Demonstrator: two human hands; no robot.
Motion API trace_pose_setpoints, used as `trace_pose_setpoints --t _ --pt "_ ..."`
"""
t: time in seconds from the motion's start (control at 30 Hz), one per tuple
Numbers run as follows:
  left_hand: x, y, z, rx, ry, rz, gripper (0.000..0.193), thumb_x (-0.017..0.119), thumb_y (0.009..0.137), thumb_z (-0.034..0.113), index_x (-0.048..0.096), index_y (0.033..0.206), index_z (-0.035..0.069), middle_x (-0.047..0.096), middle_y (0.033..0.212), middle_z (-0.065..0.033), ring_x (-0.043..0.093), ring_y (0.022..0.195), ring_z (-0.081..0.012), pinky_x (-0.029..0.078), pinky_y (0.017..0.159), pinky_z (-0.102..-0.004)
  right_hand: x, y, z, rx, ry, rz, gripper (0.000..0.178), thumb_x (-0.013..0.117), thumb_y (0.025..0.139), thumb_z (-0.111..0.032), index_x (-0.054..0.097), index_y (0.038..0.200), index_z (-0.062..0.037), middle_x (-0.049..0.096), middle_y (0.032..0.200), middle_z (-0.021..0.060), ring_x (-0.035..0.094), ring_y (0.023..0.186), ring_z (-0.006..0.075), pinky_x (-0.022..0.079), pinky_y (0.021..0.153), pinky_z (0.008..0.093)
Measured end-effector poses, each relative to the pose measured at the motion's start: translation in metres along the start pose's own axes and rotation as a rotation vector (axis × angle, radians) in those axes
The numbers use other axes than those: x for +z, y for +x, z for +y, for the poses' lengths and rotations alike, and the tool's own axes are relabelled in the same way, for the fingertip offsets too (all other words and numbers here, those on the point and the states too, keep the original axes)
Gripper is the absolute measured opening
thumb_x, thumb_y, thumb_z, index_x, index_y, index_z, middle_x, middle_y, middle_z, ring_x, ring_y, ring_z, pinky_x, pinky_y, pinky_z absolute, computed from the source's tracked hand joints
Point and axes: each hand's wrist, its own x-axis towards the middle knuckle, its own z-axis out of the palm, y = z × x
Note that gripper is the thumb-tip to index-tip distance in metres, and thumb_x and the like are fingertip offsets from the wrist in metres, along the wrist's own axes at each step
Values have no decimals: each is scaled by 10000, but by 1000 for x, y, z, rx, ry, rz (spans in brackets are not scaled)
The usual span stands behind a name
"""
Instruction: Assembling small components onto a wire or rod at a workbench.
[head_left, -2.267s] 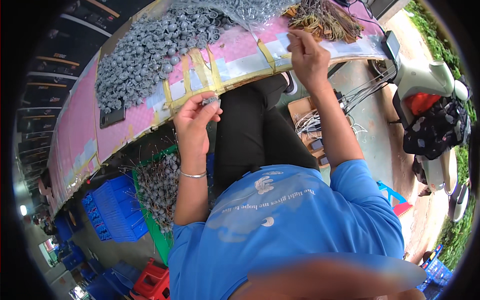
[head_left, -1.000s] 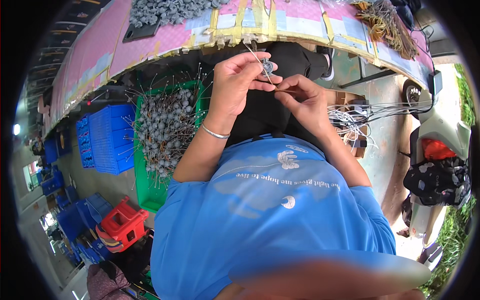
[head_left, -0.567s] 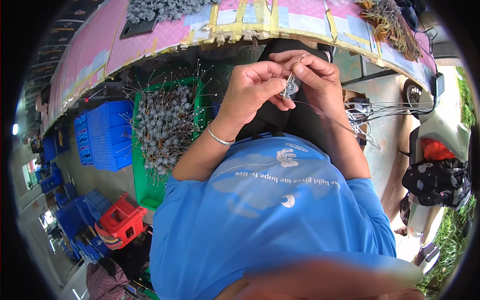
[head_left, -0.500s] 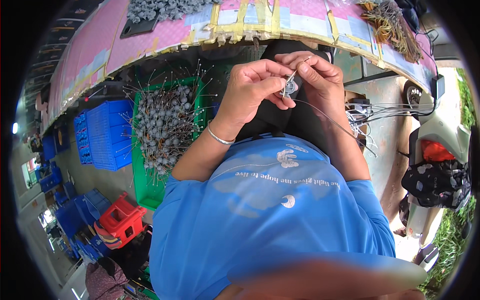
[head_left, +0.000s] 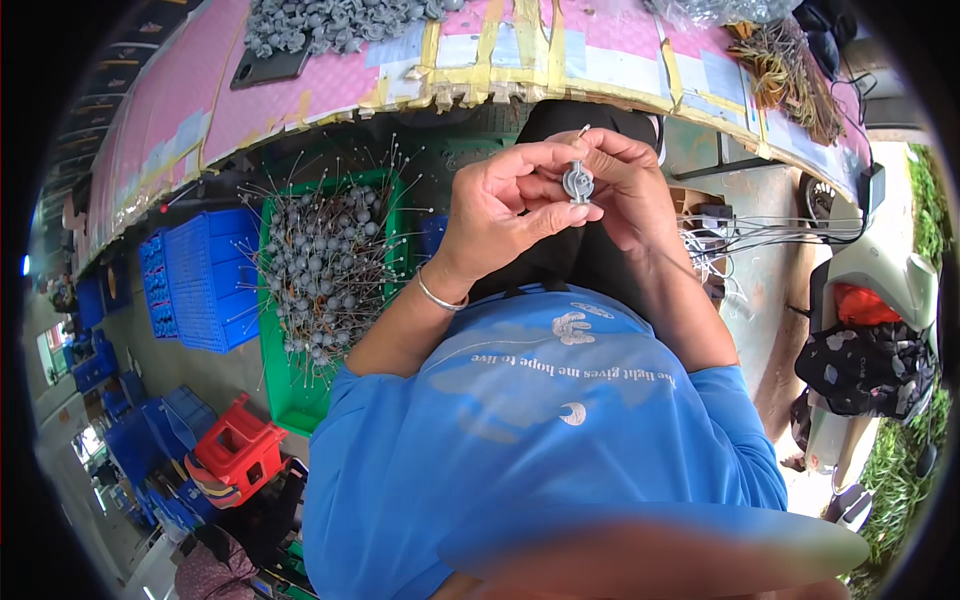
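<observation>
In front of my lap, my two hands meet around a small grey moulded part [head_left: 578, 183], rounded in the middle with a narrower lower end. My left hand [head_left: 508, 205] pinches it between thumb and fingers from the left. My right hand [head_left: 628, 185] is closed at its right side, its fingertips by the top of the part. A thin wire tip [head_left: 584, 130] with a pale end sticks up above the right fingertips. The rest of that wire is mostly hidden by the hand.
A green crate [head_left: 285, 408] at left holds many grey balls with thin wires. Beside it stand blue crates [head_left: 205, 285] and a red plastic stool [head_left: 238, 452]. The taped table [head_left: 340, 85] ahead bears grey parts [head_left: 330, 28] and a wire bundle [head_left: 785, 75]. Cables [head_left: 770, 230] hang at right.
Both hands have drawn closer together and slightly lower. The grey part has turned, so its round face shows more fully. The long wire trailing past my right forearm is less visible.
</observation>
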Motion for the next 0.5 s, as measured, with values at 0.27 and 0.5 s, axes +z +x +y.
trace_pose_setpoints --t 0.27,0.5 --pt "-33 -6 8 -189 28 -31 411 715 748 -85 585 1138 -81 663 920 -98 705 820 -178 619 759 -332 9 62 -45 -377 -1024 31 203 667 895 -123 691 1066 -17 712 908 70 675 835 136 535 749 282" --pt "-40 -10 -9 -375 -72 -102 412 721 793 -63 571 1176 -71 676 960 -98 712 869 -177 585 782 -266 21 145 -101 -498 -1758 334 136 623 804 -163 666 873 -53 668 771 184 655 727 402 521 667 492"
